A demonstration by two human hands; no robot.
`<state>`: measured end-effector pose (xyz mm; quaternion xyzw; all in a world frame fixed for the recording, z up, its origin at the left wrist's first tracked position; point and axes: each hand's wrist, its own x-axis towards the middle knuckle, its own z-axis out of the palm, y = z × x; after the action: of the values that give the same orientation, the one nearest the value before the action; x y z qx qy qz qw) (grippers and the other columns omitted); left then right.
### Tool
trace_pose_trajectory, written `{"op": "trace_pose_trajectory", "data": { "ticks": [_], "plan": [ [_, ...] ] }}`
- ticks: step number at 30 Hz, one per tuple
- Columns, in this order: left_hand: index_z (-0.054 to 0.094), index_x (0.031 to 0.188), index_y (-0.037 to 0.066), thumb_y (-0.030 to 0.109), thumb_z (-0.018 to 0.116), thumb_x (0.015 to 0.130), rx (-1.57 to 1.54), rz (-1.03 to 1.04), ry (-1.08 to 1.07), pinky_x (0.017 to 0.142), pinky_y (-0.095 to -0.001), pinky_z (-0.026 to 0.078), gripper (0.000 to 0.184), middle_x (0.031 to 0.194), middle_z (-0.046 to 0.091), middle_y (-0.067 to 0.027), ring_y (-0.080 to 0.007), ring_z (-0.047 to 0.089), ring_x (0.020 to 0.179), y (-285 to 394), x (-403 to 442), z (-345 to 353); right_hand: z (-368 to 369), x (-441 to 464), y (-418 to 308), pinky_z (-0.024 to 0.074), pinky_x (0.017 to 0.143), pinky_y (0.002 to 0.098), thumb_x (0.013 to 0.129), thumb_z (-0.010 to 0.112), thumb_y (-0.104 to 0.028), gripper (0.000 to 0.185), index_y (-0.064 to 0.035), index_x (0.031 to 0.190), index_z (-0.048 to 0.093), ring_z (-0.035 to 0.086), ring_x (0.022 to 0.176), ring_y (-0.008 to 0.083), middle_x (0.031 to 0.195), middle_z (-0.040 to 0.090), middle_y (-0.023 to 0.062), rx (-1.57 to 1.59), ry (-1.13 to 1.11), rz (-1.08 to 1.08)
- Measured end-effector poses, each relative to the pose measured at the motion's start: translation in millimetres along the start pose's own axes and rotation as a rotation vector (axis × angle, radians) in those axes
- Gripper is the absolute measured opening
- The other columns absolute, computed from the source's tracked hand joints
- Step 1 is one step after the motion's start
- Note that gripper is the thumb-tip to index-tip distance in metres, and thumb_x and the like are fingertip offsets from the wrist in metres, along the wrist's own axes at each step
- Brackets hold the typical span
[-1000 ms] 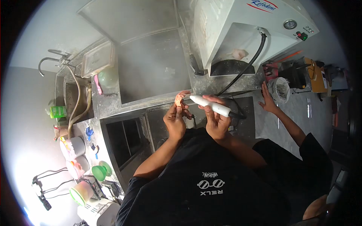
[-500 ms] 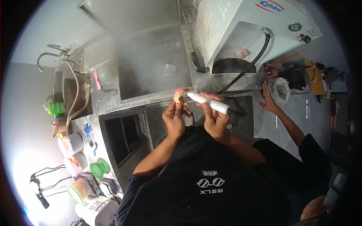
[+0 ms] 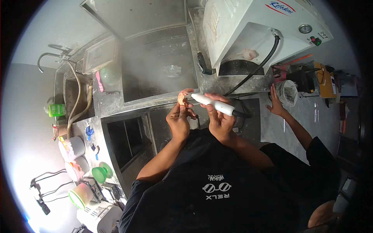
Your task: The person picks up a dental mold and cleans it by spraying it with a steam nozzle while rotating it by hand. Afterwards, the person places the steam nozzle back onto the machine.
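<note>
White machine [image 3: 254,23] beyond the right grip [image 3: 221,125] reads "Refodent", probably; black shirt [image 3: 194,167] below reads "RELX", inverted. Left grip [image 3: 178,121], raised, pinches a pink-orange piece [image 3: 182,98] above its thumb. Right grip, angled inward, wraps a white handpiece [image 3: 214,105], tip just beside the piece.

a stained grey counter [image 3: 107,105] carries a white machine [image 3: 248,16] and green bowl [image 3: 100,174].

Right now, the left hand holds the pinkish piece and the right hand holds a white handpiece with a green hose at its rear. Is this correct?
Not quite: the hose is black, not green, as the head view shows. The left hand does hold the pinkish piece, and the right hand the white handpiece.
</note>
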<state>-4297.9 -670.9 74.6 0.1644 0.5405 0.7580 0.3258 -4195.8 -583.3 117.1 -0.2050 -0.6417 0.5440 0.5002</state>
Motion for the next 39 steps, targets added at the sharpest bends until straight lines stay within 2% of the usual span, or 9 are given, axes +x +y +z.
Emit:
{"op": "trace_pose_trajectory", "data": {
  "ticks": [7, 9, 11, 20, 22, 25, 34, 36, 39],
  "plan": [
    [0.063, 0.112, -0.005, 0.018, 0.053, 0.106, -0.127, -0.073, 0.055, 0.056, -0.0291, 0.052, 0.026, 0.091, 0.068, -0.0095, -0.0145, 0.061, 0.065, 2, 4, -1, -1, 4, 6, 0.0588, 0.089, 0.0336, 0.096, 0.064, 0.000, 0.024, 0.0070, 0.118, 0.056, 0.065, 0.110, 0.0261, 0.120, 0.063, 0.0184, -0.054, 0.058, -0.021],
    [0.062, 0.115, -0.006, 0.016, 0.053, 0.105, -0.181, -0.101, 0.056, 0.057, -0.0291, 0.053, 0.026, 0.091, 0.067, -0.0092, -0.0143, 0.062, 0.066, 1, 6, -3, -2, 5, 8, 0.0646, 0.084, 0.0368, 0.100, 0.056, 0.000, 0.024, 0.0099, 0.121, 0.051, 0.066, 0.108, 0.0300, 0.123, 0.060, 0.0219, -0.098, 0.012, -0.056],
    [0.061, 0.117, -0.006, 0.017, 0.052, 0.105, -0.304, -0.144, 0.049, 0.057, -0.0293, 0.051, 0.027, 0.092, 0.067, -0.0098, -0.0153, 0.061, 0.067, 0, 8, -4, -2, 5, 8, 0.0646, 0.084, 0.0367, 0.100, 0.056, 0.000, 0.023, 0.0100, 0.121, 0.052, 0.066, 0.108, 0.0298, 0.123, 0.060, 0.0216, -0.096, 0.011, -0.040],
    [0.059, 0.118, -0.004, 0.017, 0.050, 0.106, -0.438, -0.264, 0.043, 0.059, -0.0278, 0.048, 0.026, 0.093, 0.067, -0.0088, -0.0156, 0.059, 0.068, 2, 10, -7, -1, 6, 8, 0.0646, 0.084, 0.0370, 0.100, 0.055, -0.001, 0.024, 0.0102, 0.122, 0.052, 0.066, 0.109, 0.0292, 0.124, 0.059, 0.0207, -0.071, -0.006, -0.031],
    [0.059, 0.118, -0.004, 0.016, 0.050, 0.106, -0.446, -0.274, 0.048, 0.059, -0.0278, 0.048, 0.025, 0.093, 0.066, -0.0087, -0.0156, 0.059, 0.069, 3, 10, -6, 0, 5, 10, 0.0645, 0.084, 0.0371, 0.101, 0.055, -0.001, 0.024, 0.0103, 0.122, 0.052, 0.065, 0.109, 0.0292, 0.125, 0.059, 0.0207, -0.075, -0.010, -0.039],
    [0.058, 0.119, -0.004, 0.016, 0.049, 0.106, -0.450, -0.290, 0.056, 0.059, -0.0281, 0.048, 0.025, 0.093, 0.066, -0.0086, -0.0156, 0.059, 0.069, 4, 10, -5, 1, 5, 9, 0.0612, 0.085, 0.0317, 0.097, 0.061, 0.001, 0.024, 0.0078, 0.119, 0.055, 0.065, 0.109, 0.0258, 0.122, 0.062, 0.0186, -0.012, 0.037, 0.005],
    [0.060, 0.118, -0.006, 0.018, 0.055, 0.104, -0.317, -0.221, 0.043, 0.057, -0.0284, 0.048, 0.028, 0.092, 0.068, -0.0097, -0.0161, 0.061, 0.065, 8, 9, -1, 0, 9, 3, 0.0615, 0.086, 0.0331, 0.097, 0.061, 0.002, 0.024, 0.0085, 0.119, 0.055, 0.065, 0.109, 0.0270, 0.121, 0.062, 0.0195, -0.062, 0.039, 0.008],
    [0.061, 0.117, -0.006, 0.020, 0.057, 0.103, -0.292, -0.210, 0.045, 0.057, -0.0282, 0.048, 0.030, 0.091, 0.068, -0.0098, -0.0160, 0.061, 0.063, 10, 9, 1, 0, 10, 3, 0.0642, 0.085, 0.0372, 0.100, 0.055, 0.001, 0.023, 0.0109, 0.120, 0.053, 0.067, 0.107, 0.0305, 0.123, 0.060, 0.0222, -0.089, 0.026, -0.028],
    [0.062, 0.115, -0.006, 0.023, 0.059, 0.103, -0.254, -0.170, 0.039, 0.055, -0.0280, 0.049, 0.032, 0.090, 0.069, -0.0091, -0.0153, 0.062, 0.062, 9, 8, 2, -1, 10, 5, 0.0643, 0.084, 0.0370, 0.100, 0.055, 0.000, 0.023, 0.0109, 0.120, 0.053, 0.067, 0.107, 0.0304, 0.124, 0.060, 0.0224, -0.091, 0.029, -0.056]
  ]
}}
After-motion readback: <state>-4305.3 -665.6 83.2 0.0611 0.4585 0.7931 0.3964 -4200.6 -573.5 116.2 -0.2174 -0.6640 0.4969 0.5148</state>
